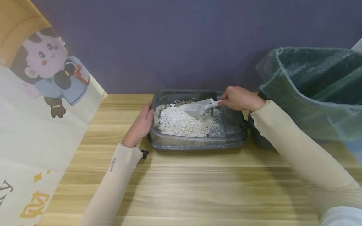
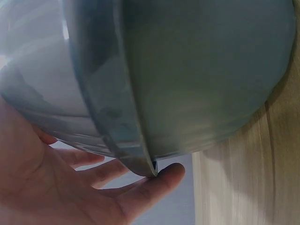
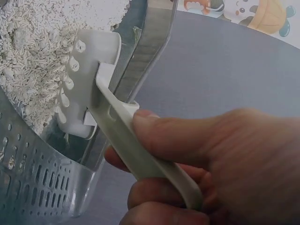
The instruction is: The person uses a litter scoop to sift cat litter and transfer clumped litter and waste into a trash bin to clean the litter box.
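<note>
A grey litter box (image 1: 198, 143) stands on the wooden table with a heap of whitish pellet litter (image 1: 181, 122) in it. My left hand (image 1: 142, 122) rests against the box's left end; in the left wrist view its fingers (image 2: 152, 190) lie extended along the rim. My right hand (image 1: 240, 99) grips a white slotted litter scoop (image 1: 200, 107) by its handle, fingers curled round it. The scoop's head lies over the litter near the back wall, its front edge down at the pellets. In the right wrist view the scoop's slots (image 3: 70, 83) face the litter.
Right of the box stands a dark bin lined with a green translucent bag (image 1: 311, 116), its mouth open. A perforated grey panel (image 3: 35, 176) forms part of the box. Behind is a purple-grey wall (image 1: 181, 47); a cartoon-printed wall (image 1: 36, 131) is at left.
</note>
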`<state>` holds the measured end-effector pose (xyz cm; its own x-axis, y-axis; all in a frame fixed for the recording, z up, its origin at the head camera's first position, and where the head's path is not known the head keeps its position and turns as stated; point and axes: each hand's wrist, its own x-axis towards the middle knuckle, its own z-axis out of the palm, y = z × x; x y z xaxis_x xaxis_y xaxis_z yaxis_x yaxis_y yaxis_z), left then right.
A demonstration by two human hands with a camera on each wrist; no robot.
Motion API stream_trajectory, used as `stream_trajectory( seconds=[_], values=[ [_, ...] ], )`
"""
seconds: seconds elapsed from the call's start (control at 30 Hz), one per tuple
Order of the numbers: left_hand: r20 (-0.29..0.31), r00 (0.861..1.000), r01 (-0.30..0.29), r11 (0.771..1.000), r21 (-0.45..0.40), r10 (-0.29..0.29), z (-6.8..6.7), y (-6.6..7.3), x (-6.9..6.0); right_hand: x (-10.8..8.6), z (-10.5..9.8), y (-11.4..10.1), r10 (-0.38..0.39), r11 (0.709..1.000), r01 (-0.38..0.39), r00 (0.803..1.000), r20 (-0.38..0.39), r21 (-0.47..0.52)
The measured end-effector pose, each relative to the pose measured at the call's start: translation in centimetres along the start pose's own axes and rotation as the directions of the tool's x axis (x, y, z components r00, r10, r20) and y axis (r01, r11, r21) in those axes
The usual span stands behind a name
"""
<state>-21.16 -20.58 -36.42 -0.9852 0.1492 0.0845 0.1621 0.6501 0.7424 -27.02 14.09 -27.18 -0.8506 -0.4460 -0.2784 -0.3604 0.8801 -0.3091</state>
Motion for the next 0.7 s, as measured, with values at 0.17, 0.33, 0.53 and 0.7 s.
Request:
stream_trajectory(
  seconds=[0.17,0.33,0.53,0.7],
  values=[
    [-0.001,1.000,-0.002,1.000,0.003,0.002,-0.1,-0.1,-0.2,0.4,-0.2,-0.9,-0.016,1.000,0.016,0.999,0.028,-0.006],
    [-0.012,1.000,0.000,1.000,-0.005,0.000,-0.1,0.0,-0.3,1.1,0.0,-1.3,0.000,1.000,0.001,0.999,0.034,-0.024],
    [-0.011,1.000,-0.006,1.000,-0.013,0.006,-0.1,-0.1,-0.3,1.7,0.9,-1.4,-0.024,1.000,0.024,0.998,0.050,0.009],
    [0.005,1.000,0.003,1.000,-0.003,-0.003,-0.1,-0.1,0.0,1.8,1.4,-1.6,-0.001,1.000,0.000,0.999,0.043,0.026]
  ],
)
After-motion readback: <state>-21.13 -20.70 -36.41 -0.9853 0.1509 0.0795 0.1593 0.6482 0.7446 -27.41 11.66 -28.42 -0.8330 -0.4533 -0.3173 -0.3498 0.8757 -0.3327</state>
